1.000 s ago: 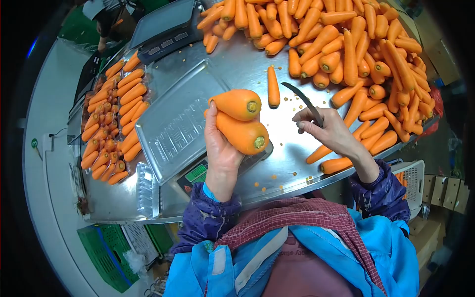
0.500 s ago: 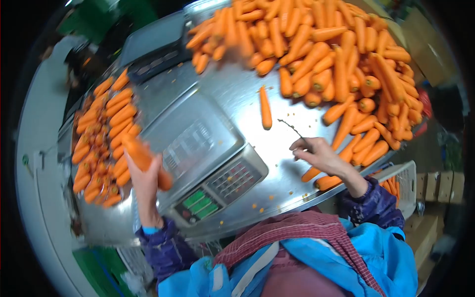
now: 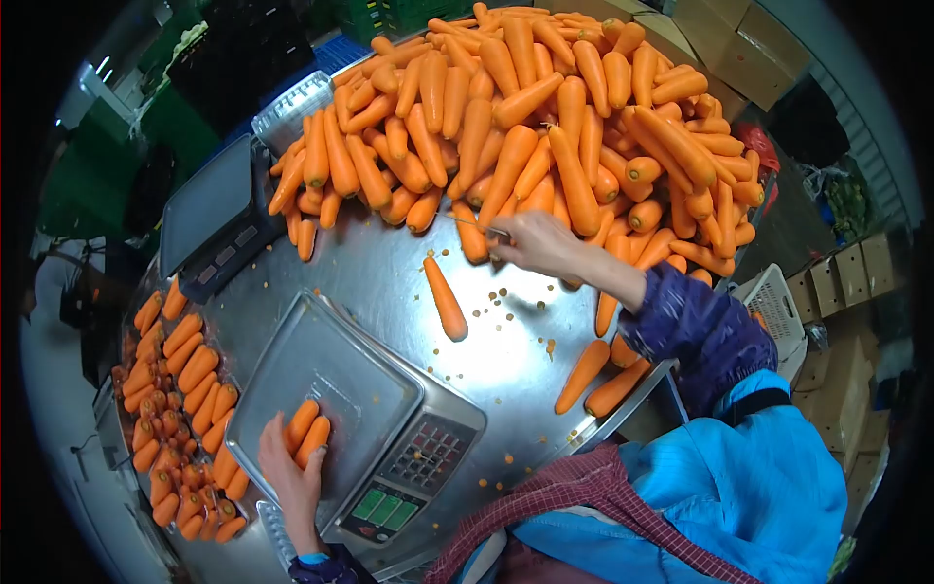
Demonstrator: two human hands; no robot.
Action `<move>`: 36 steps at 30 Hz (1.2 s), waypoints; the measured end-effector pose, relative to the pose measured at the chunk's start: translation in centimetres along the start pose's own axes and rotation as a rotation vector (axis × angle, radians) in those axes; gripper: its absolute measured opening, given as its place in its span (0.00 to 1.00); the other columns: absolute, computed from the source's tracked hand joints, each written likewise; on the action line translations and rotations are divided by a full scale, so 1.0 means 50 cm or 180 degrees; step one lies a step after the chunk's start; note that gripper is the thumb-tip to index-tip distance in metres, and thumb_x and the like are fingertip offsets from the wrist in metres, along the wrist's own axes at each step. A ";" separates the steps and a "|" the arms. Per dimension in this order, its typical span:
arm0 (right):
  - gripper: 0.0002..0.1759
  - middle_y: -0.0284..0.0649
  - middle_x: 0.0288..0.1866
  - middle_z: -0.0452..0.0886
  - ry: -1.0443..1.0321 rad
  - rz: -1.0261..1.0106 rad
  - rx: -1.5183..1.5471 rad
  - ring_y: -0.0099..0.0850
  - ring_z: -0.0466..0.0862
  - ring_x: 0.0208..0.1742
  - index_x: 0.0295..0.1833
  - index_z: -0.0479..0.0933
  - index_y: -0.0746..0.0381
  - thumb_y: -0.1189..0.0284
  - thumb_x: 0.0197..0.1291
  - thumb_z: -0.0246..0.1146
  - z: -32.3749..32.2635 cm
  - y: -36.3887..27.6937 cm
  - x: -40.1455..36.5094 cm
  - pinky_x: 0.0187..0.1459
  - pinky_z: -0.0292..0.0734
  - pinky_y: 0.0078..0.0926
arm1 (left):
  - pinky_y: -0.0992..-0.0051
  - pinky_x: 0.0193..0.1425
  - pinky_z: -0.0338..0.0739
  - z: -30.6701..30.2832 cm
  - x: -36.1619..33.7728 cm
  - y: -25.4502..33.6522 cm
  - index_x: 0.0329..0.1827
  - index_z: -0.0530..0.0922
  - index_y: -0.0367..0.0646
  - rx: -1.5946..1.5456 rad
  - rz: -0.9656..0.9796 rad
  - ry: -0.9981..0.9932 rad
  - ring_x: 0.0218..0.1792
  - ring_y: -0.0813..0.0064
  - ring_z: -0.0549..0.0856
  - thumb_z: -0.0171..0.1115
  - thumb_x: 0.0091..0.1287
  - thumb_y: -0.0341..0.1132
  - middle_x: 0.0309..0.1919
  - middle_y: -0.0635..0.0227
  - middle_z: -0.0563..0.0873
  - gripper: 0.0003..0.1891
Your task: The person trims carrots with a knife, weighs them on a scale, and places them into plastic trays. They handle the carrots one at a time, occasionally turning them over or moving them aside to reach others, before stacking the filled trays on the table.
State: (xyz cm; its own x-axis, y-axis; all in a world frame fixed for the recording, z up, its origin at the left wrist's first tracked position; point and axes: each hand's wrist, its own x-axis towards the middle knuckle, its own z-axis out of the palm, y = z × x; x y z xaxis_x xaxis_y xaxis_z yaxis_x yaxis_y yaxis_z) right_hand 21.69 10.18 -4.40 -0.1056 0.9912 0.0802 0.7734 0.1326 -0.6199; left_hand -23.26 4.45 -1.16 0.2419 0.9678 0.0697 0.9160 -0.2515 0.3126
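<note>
On the steel table (image 3: 384, 261), left hand (image 3: 290, 479) grips two carrots (image 3: 307, 434), right hand (image 3: 533, 243) clasps knife (image 3: 473, 224).

Steel table (image 3: 389, 263) is taking up most of the view, and overhead light is glaring off its bare top. Second scale (image 3: 209, 219) is sitting at the table's far-left edge. Clear plastic tray (image 3: 292, 107) is lying just behind it, with a blue crate (image 3: 336, 54) beyond. Green crates (image 3: 92, 165) are sitting in the dim far-left corner. Cardboard boxes (image 3: 739, 39) are standing past the far-right end. Smaller cartons (image 3: 861, 268) are lining up in a row at the right. White plastic basket (image 3: 773, 302) is sitting just beside the table's right edge. Pale grey surface (image 3: 44, 389) is running along the left: floor or wall, can't tell.
</note>
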 end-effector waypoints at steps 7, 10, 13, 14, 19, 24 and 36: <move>0.06 0.43 0.35 0.73 0.0548 -0.0873 -0.2642 0.38 0.83 0.28 0.34 0.73 0.60 0.69 0.54 0.57 0.027 0.105 0.215 0.25 0.77 0.36 | 0.62 0.67 0.59 0.003 0.007 0.031 0.59 0.69 0.37 -0.0509 -0.0135 0.0469 0.62 0.54 0.68 0.62 0.52 0.23 0.57 0.53 0.72 0.27; 0.06 0.43 0.37 0.72 0.0241 -0.0784 -0.2859 0.37 0.83 0.30 0.36 0.73 0.59 0.69 0.54 0.57 0.009 0.101 0.241 0.27 0.78 0.33 | 0.65 0.66 0.61 -0.002 0.001 0.039 0.55 0.71 0.36 -0.0734 -0.0064 0.0783 0.61 0.56 0.70 0.58 0.54 0.19 0.54 0.53 0.73 0.22; 0.06 0.42 0.38 0.73 0.0511 -0.0734 -0.2581 0.38 0.83 0.31 0.35 0.74 0.58 0.69 0.54 0.59 -0.026 0.075 0.243 0.29 0.79 0.32 | 0.66 0.66 0.62 -0.017 0.000 0.043 0.54 0.72 0.34 -0.0803 -0.0085 0.0853 0.61 0.59 0.71 0.56 0.56 0.19 0.54 0.55 0.74 0.20; 0.05 0.41 0.36 0.74 0.1025 -0.0687 -0.2335 0.40 0.83 0.30 0.34 0.74 0.57 0.67 0.53 0.60 -0.042 0.065 0.242 0.29 0.79 0.33 | 0.66 0.66 0.62 -0.016 0.001 0.047 0.54 0.72 0.34 -0.0797 -0.0115 0.0861 0.61 0.59 0.71 0.56 0.56 0.19 0.54 0.55 0.74 0.20; 0.21 0.37 0.20 0.74 0.1743 -0.0026 0.0775 0.26 0.77 0.21 0.29 0.76 0.64 0.55 0.50 0.68 -0.159 -0.040 0.187 0.21 0.71 0.25 | 0.72 0.58 0.70 0.001 0.043 0.142 0.55 0.72 0.31 -0.2857 -0.0925 0.0843 0.53 0.70 0.77 0.53 0.65 0.24 0.50 0.59 0.77 0.15; 0.23 0.31 0.17 0.70 0.0457 0.0845 0.2246 0.19 0.71 0.19 0.28 0.77 0.62 0.50 0.50 0.67 -0.121 -0.153 0.100 0.19 0.63 0.15 | 0.74 0.55 0.75 0.052 0.111 0.262 0.62 0.65 0.29 -0.4604 -0.0804 -0.0575 0.51 0.70 0.79 0.51 0.70 0.34 0.51 0.55 0.77 0.22; 0.21 0.27 0.14 0.65 -0.0324 0.1144 0.3199 0.16 0.62 0.13 0.27 0.70 0.58 0.52 0.58 0.61 -0.041 -0.186 -0.036 0.14 0.54 0.14 | 0.69 0.52 0.81 0.073 0.047 0.389 0.60 0.64 0.31 -0.5958 -0.0535 -0.2354 0.49 0.70 0.81 0.49 0.71 0.46 0.49 0.59 0.78 0.25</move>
State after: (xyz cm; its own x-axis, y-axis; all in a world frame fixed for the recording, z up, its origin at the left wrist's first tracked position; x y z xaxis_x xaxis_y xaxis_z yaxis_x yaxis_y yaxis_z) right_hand 15.97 7.19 2.85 -0.0618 0.9604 -0.2718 -0.0947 -0.2768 -0.9563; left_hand -3.73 1.80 1.63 0.7112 0.6633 -0.2330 -0.3386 0.6136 0.7133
